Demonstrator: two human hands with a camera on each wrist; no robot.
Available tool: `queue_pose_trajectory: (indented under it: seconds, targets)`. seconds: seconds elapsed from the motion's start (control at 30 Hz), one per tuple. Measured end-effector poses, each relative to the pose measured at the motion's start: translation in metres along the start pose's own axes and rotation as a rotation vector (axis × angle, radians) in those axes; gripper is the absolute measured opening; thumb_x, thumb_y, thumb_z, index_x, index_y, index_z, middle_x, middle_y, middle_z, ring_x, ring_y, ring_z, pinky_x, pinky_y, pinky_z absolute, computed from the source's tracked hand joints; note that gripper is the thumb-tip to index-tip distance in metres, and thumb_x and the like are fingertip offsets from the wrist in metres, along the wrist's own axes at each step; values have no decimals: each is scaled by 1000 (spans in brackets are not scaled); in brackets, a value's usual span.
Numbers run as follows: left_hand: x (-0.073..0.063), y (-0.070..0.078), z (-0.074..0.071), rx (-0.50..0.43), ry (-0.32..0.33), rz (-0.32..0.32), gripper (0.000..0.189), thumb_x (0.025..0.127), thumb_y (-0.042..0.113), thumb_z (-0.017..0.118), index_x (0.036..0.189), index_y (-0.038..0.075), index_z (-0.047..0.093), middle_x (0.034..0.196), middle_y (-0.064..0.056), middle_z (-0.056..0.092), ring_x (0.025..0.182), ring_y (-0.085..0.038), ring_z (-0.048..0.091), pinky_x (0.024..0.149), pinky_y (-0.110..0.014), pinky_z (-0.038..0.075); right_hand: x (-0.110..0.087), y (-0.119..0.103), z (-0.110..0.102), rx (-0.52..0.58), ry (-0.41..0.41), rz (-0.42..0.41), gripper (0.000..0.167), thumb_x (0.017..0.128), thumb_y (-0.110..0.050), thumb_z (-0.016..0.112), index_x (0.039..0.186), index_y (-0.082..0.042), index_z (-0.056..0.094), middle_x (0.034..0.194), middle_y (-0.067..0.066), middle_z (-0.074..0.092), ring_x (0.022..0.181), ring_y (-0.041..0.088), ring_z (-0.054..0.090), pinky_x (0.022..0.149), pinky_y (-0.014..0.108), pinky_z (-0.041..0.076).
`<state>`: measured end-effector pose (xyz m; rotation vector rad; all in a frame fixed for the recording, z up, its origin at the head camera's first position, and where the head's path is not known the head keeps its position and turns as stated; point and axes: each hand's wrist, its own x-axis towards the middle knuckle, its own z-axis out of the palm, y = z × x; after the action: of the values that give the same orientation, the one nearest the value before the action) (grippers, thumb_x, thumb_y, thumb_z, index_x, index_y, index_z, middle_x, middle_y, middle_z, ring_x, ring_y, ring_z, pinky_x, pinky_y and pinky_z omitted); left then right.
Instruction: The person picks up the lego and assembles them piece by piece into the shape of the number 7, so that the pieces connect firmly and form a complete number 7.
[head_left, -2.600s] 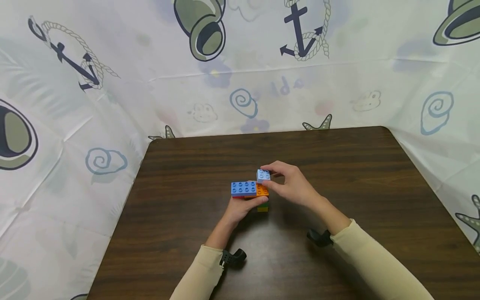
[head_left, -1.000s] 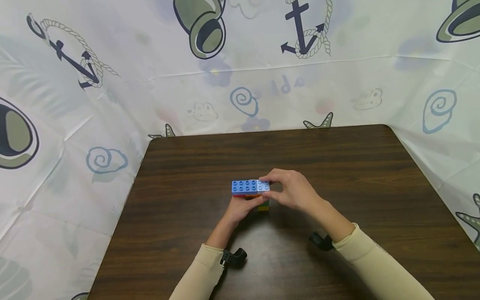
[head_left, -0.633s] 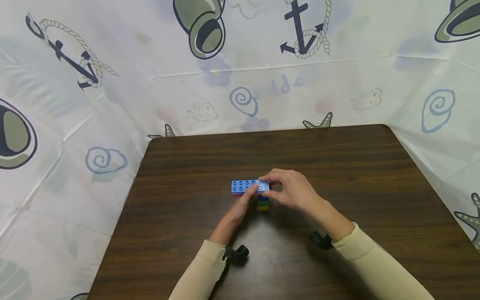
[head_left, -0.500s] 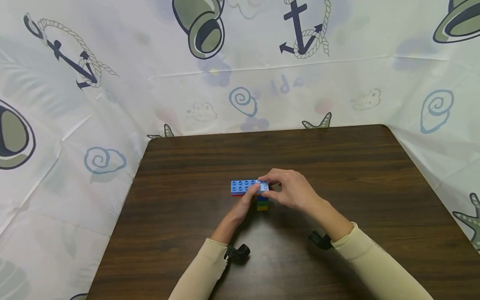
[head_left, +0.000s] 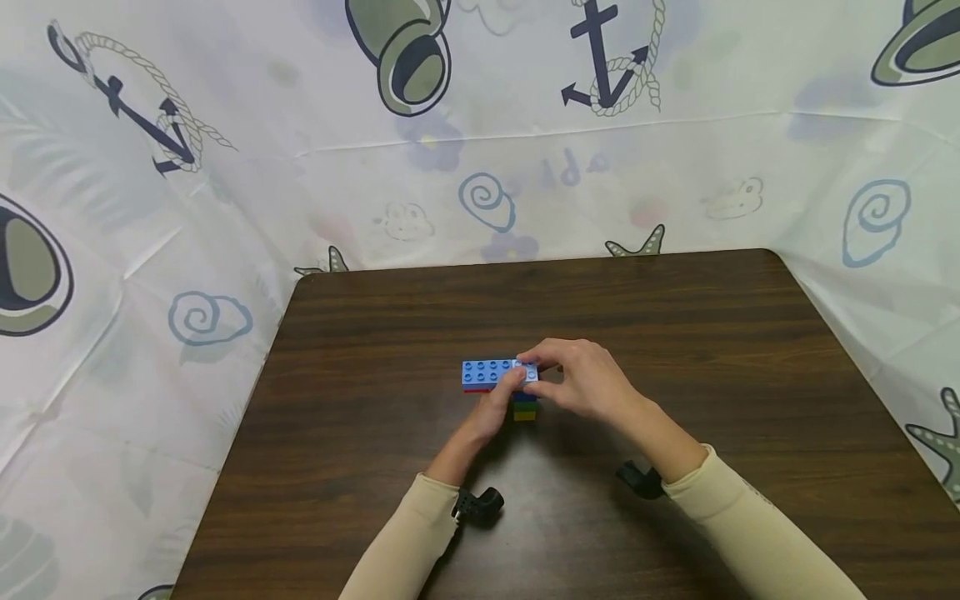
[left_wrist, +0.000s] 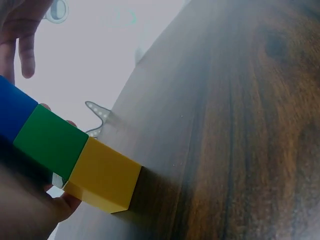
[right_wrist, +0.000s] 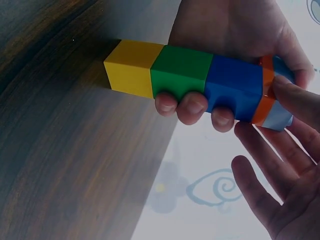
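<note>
A toy-brick tower stands on the table, with yellow (right_wrist: 130, 67), green (right_wrist: 180, 72) and dark blue (right_wrist: 232, 85) bricks under an orange layer (right_wrist: 262, 111). On top, a long blue brick (head_left: 480, 372) reaches out to the left over a thin strip of red (head_left: 475, 391). Beside it, in line, sits a small light blue brick (head_left: 531, 374). My left hand (head_left: 491, 408) wraps its fingers round the tower, its thumb lying on top of the light blue brick. My right hand (head_left: 592, 375) pinches that brick's right end between thumb and finger; its other fingers are spread.
The dark wooden table (head_left: 360, 433) extends around the tower on all sides. A printed white cloth (head_left: 315, 192) hangs behind and beside it. Each wrist wears a black camera (head_left: 480, 504).
My right hand has lowered the light blue brick onto the orange layer, flush with the long blue brick. My left thumb has moved from the tower's front up onto the top.
</note>
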<state>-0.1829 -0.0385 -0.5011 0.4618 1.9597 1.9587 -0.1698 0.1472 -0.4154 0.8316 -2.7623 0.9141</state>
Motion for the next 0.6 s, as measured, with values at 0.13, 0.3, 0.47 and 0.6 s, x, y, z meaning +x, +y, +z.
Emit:
queue_pose_trajectory:
  seconds: [0.13, 0.3, 0.47, 0.6]
  targets:
    - [1, 0, -1, 11, -12, 7, 60, 98, 48, 34, 124, -2, 54, 119, -14, 53, 106, -23, 48, 100, -41, 29, 0, 0, 0, 12, 2, 1, 39, 81, -25, 82, 117, -17, 71, 106, -3, 72, 89, 14, 68, 76, 36, 53]
    - [-5, 2, -6, 8, 6, -43, 58, 99, 48, 36, 132, 1, 50, 127, -12, 51, 112, -20, 46, 105, -45, 27, 1, 0, 2, 10, 4, 8, 38, 81, -26, 82, 117, -19, 71, 106, -4, 72, 88, 13, 68, 72, 34, 53]
    - [-19, 7, -13, -63, 188, -24, 59, 98, 50, 40, 128, 2, 54, 113, -8, 61, 103, -26, 53, 97, -53, 36, 0, -2, 2, 15, -18, 32, 39, 82, -28, 82, 118, -19, 70, 108, -3, 72, 89, 14, 69, 73, 35, 53]
    - [-24, 8, -18, -177, 215, 46, 55, 100, 49, 35, 101, 2, 64, 79, -10, 59, 78, -31, 54, 77, -43, 43, 0, -3, 0, 34, -27, 43, 40, 81, -27, 82, 119, -20, 70, 109, -2, 72, 91, 15, 69, 74, 36, 54]
